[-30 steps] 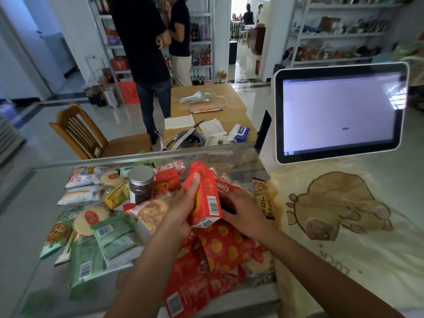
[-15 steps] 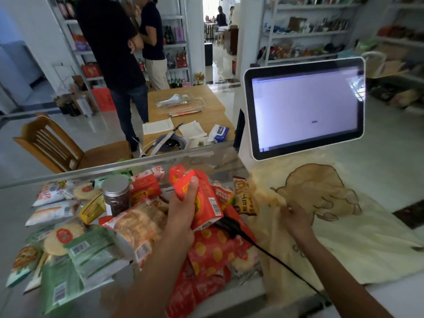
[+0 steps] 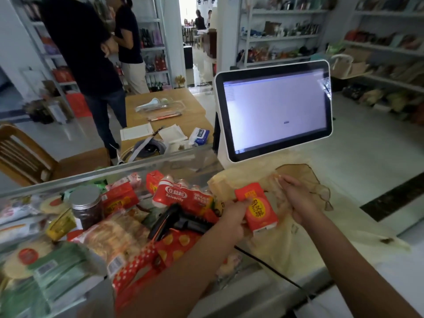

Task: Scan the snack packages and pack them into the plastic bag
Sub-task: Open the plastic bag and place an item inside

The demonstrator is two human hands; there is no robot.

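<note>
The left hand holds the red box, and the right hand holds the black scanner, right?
No. The right hand grips the plastic bag; the black scanner lies loose on the snack pile. The left hand does hold the red box. The head view shows it.

The left hand [image 3: 231, 216] holds a red box [image 3: 257, 208] at the plastic bag [image 3: 286, 244], which the right hand [image 3: 296, 200] grips.

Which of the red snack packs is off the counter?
The small red box with the yellow label, in the grip of the left hand over the plastic bag; the other red packs lie on the counter.
</note>
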